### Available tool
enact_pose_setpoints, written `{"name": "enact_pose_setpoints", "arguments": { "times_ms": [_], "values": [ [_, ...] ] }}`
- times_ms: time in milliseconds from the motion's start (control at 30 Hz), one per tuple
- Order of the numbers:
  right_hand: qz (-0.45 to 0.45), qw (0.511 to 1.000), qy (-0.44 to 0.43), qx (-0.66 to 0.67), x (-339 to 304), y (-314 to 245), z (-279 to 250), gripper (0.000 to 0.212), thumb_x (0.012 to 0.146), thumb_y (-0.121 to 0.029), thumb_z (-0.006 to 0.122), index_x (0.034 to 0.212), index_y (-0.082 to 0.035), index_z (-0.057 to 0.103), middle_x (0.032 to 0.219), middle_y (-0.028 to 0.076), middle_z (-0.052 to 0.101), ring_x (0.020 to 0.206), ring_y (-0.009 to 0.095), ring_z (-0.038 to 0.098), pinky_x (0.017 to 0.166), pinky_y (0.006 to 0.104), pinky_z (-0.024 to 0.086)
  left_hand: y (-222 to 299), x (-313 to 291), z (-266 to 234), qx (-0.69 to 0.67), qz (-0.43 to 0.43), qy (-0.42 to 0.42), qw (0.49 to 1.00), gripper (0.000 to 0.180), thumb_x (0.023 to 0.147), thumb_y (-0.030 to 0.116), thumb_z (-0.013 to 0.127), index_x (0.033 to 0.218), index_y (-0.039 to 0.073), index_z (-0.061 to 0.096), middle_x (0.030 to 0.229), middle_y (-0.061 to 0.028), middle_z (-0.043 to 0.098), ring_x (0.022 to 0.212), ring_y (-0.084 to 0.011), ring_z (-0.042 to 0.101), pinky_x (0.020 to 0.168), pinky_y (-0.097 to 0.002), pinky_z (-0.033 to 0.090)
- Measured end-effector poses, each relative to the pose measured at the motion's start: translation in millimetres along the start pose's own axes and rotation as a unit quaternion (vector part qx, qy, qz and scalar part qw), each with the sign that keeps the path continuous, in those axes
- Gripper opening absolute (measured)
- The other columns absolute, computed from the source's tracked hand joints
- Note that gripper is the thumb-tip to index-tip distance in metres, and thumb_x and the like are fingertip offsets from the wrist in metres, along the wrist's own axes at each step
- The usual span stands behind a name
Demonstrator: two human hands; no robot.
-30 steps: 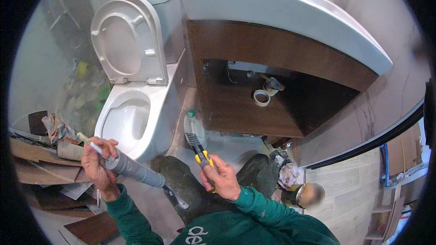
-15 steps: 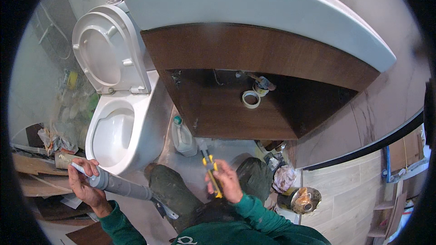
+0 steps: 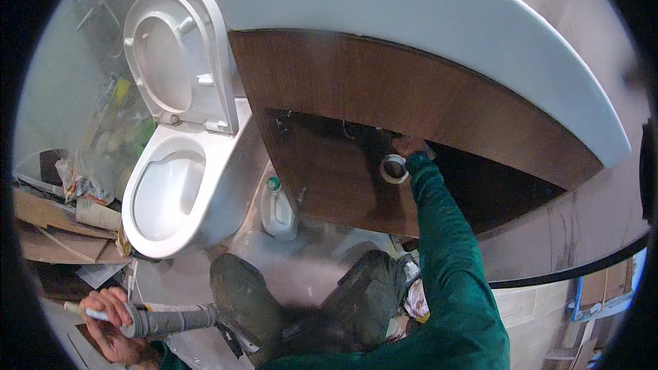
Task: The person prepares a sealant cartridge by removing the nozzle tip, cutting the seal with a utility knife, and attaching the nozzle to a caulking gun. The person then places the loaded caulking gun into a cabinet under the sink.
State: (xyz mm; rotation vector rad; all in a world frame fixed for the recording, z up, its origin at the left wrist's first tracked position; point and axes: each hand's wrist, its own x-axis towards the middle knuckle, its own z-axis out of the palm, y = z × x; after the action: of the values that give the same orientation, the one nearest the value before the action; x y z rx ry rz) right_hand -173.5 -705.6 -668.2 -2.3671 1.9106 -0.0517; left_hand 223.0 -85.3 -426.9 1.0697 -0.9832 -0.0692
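Note:
At the lower left, my left hand is closed around a grey sealant cartridge with a pale nozzle. The cartridge lies nearly level and points toward my knee. My right arm stretches up into a brown vanity cabinet. Inside its opening is my right hand, just beyond a roll of masking tape on the cabinet floor. Its fingers are shaded and partly hidden, so what they hold cannot be made out.
A white toilet with its lid raised stands left of the cabinet. Between them is a plastic jug with a green cap. The white basin overhangs the cabinet. Cardboard pieces and a plastic bag lie at the left.
My right hand has gone from my lap, where it held a yellow utility knife, up into the cabinet; the knife no longer shows. My left hand and the cartridge have dropped lower.

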Motion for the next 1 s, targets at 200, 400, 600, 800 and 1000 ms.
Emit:
{"name": "enact_pose_setpoints", "arguments": {
  "times_ms": [200, 400, 600, 800, 1000],
  "values": [
    [0.018, 1.000, -0.009, -0.013, 57, -6, 16, 0.041, 0.089, -0.017, 0.066, 0.128, -0.006, 0.065, 0.112, 0.017, 0.071, 0.095, 0.035, 0.069, 0.081, 0.0464, 0.056, 20, -16, -1, 0.002, 0.014, 0.017, 1.000, 0.021, 0.107, 0.026, 0.043, 0.101, 0.007, 0.051, 0.070, 0.0031, 0.040, 0.061, -0.0097, 0.040, 0.072, -0.0323, 0.036],
    [0.041, 0.999, -0.006, 0.003, 77, -12, 28, 0.039, 0.090, -0.016, 0.065, 0.127, -0.005, 0.064, 0.109, 0.016, 0.070, 0.090, 0.032, 0.068, 0.078, 0.0440, 0.056, 34, -14, 17, -0.032, 0.023, 0.015, 0.999, 0.031, 0.098, 0.033, 0.047, 0.092, 0.005, 0.057, 0.074, -0.0066, 0.046, 0.061, -0.0182, 0.044, 0.057, -0.0332, 0.038],
    [0.054, 0.998, 0.001, 0.020, 83, -17, 30, 0.037, 0.091, -0.015, 0.064, 0.126, -0.005, 0.062, 0.106, 0.014, 0.068, 0.086, 0.029, 0.067, 0.074, 0.0415, 0.056, 41, -19, 19, -0.050, 0.005, 0.002, 0.999, 0.043, 0.106, 0.042, 0.036, 0.092, 0.006, 0.055, 0.074, -0.0074, 0.050, 0.062, -0.0188, 0.046, 0.058, -0.0318, 0.040],
    [0.045, 0.998, 0.027, 0.036, 81, -19, 31, 0.035, 0.093, -0.014, 0.063, 0.126, -0.004, 0.061, 0.103, 0.013, 0.067, 0.081, 0.026, 0.066, 0.070, 0.0391, 0.056, 30, -10, -1, -0.020, 0.020, -0.081, 0.996, 0.021, 0.108, 0.028, 0.045, 0.105, 0.008, 0.054, 0.070, 0.0025, 0.045, 0.062, -0.0094, 0.042, 0.074, -0.0325, 0.037],
    [-0.029, 0.951, 0.231, 0.205, 5, -14, -1, 0.033, 0.094, -0.013, 0.062, 0.125, -0.003, 0.059, 0.101, 0.011, 0.065, 0.077, 0.022, 0.065, 0.066, 0.0366, 0.056, -11, -1, 7, 0.062, -0.019, 0.129, 0.989, 0.032, 0.104, 0.030, 0.046, 0.108, 0.001, 0.060, 0.075, -0.0046, 0.058, 0.065, -0.0162, 0.056, 0.069, -0.0361, 0.053]
  ]
}}
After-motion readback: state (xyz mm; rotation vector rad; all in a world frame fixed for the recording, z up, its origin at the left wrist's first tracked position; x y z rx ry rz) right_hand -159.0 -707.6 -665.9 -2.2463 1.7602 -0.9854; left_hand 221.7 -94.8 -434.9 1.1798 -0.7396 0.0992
